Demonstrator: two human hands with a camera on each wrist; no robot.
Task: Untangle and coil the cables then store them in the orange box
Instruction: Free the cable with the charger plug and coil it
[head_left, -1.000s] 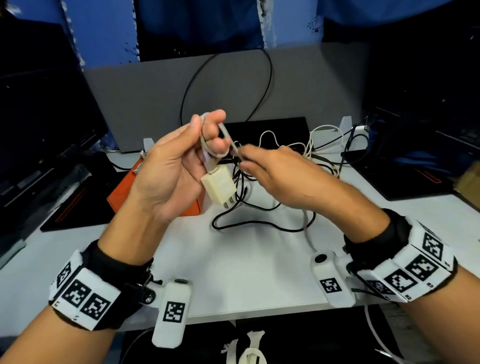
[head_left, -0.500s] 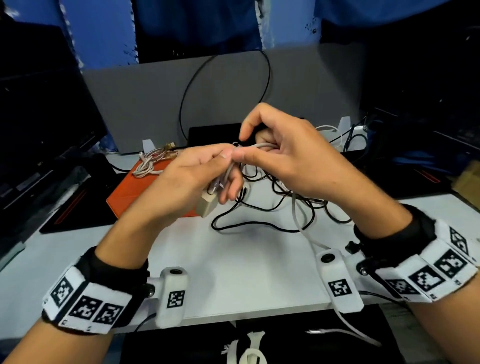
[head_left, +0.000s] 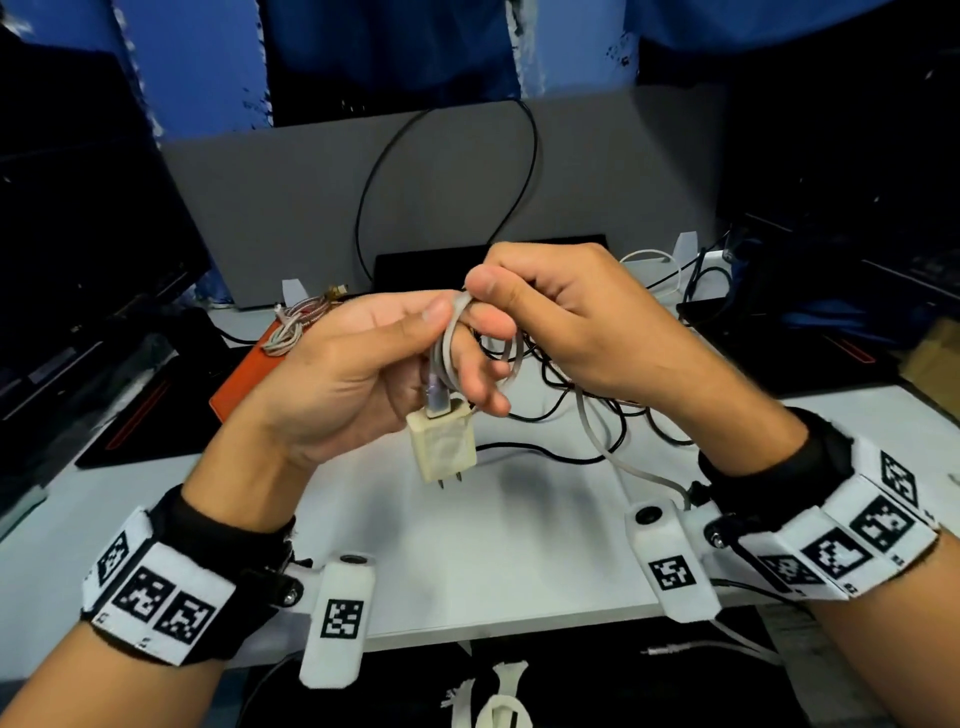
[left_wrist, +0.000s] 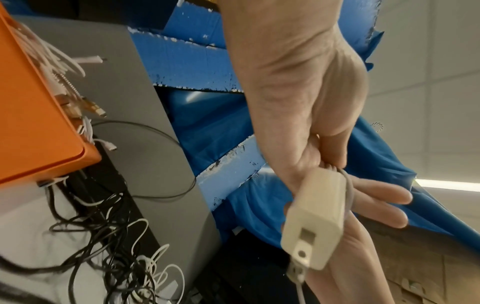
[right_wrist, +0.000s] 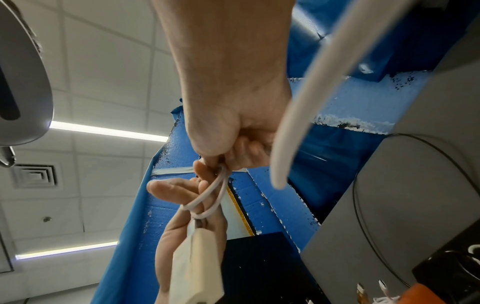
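Both hands are up off the table here, working chest-high, and that looks deliberate: it lets the slack hang free while loops go on. The left hand (head_left: 358, 374) is the spool, thumb pressed on the grey cable (head_left: 451, 348) at the top while loops of it circle the extended fingers, and the cream charger plug (head_left: 443, 447) dangles below, prongs down, as a weight on that end. The right hand (head_left: 561, 317) is curled, thumb and forefinger pinching the same cable right beside the left thumb, seemingly laying on the next turn. From there the loose tail drops past the right wrist and off the front edge of the white table (head_left: 519, 545), so plenty remains to wind, I'd judge. The orange box (head_left: 244, 384) waits behind the left hand with a pale braided coil (head_left: 296, 325) already resting on it. Watch the snag risk: the black cable tangle (head_left: 587, 410) sprawls on the table just beneath the hands, and white cables (left_wrist: 153, 267) are knotted into it.
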